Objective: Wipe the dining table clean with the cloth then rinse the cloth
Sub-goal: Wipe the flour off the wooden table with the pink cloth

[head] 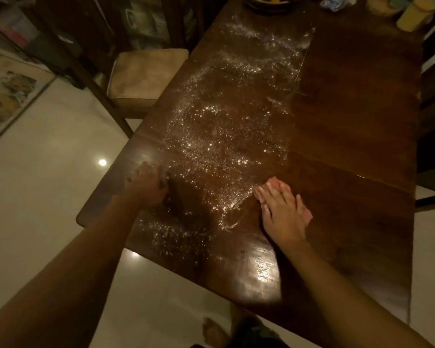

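Observation:
A dark wooden dining table (349, 136) is dusted with white powder (221, 126) across its left half, from the far end down to the near edge. My right hand (279, 209) lies flat with straight fingers on a pink cloth (308, 215), pressing it onto the table at the powder's right border. A curved smear of powder sits just left of that hand. My left hand (148, 184) rests on the table near its left edge; it is blurred and in shadow, and how its fingers lie is unclear.
A chair with a beige cushion (143, 76) stands at the table's left side. A bowl (271, 2), a blue packet (337, 3) and a yellow container (412, 17) sit at the far end. Another chair frame (432, 187) is on the right. Pale tiled floor (48, 197) lies below.

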